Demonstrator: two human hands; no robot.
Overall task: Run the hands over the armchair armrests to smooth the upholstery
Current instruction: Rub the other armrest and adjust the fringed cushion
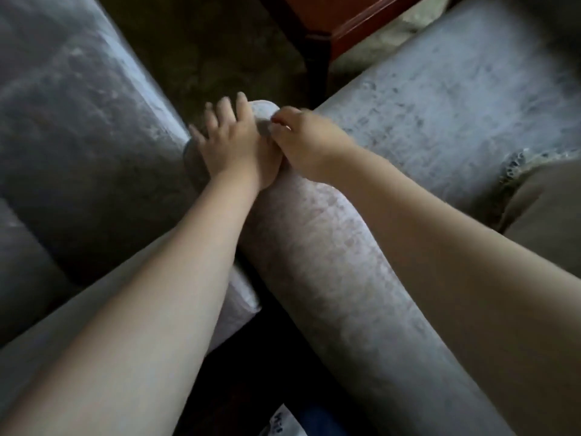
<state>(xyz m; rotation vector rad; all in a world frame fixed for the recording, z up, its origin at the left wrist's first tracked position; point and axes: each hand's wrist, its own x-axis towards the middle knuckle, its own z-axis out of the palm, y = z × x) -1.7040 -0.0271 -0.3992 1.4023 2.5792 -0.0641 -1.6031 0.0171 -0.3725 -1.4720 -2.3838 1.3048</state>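
The grey velvet armrest [314, 262] is seen under both hands, its long axis running away from the person and its rounded end pointing ahead, just past them. This pass is judged almost finished, with other armrests left. The left hand [226, 143] is pressed flat, fingers spread. The right hand [301, 143] is curled onto the tip; whether it grips cannot be told.

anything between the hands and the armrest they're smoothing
Nothing visible. The left hand lies flat, fingers spread, on the front end of the grey velvety rounded armrest; the right hand curls its fingers over that same end, touching the fabric directly.
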